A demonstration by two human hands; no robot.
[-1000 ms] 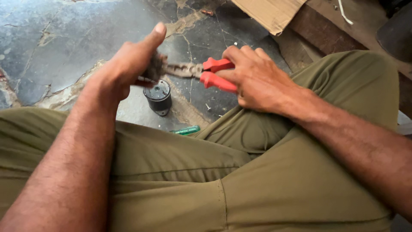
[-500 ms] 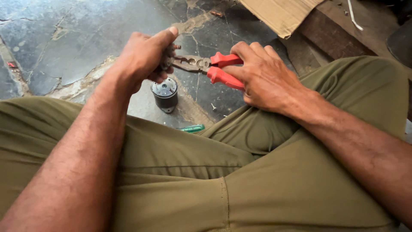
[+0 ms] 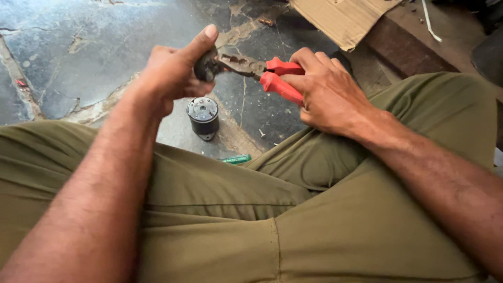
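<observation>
A small dark metal part [image 3: 206,67] sits pinched in the left hand [image 3: 170,73], between the raised thumb above it and the curled fingers below, up in the air over the floor. The part is mostly hidden by the fingers, so its exact shape cannot be told. Left of that hand lies a cracked grey stone floor [image 3: 68,57], with a tiny red scrap [image 3: 20,82] far out beyond the wrist. Just below the left hand, standing upright on the floor and not touching it, is a small black cylindrical motor [image 3: 203,117] with a shiny round top. A little further down and to the right of the motor, a short green stick-like object [image 3: 237,159] lies flat beside the trouser leg.

To the right of the left hand, the pliers [image 3: 246,66] reach across with their worn metal nose meeting the dark part. Their red handles [image 3: 280,79] run into the right hand [image 3: 327,91], whose fingers are wrapped and pressed together around them, the two handles lying close to each other. Above and to the right of this hand rests a piece of brown cardboard [image 3: 338,18], with a dark wooden plank [image 3: 406,50] beside it. Olive green trousers [image 3: 314,209] fill the lower view under both forearms.
</observation>
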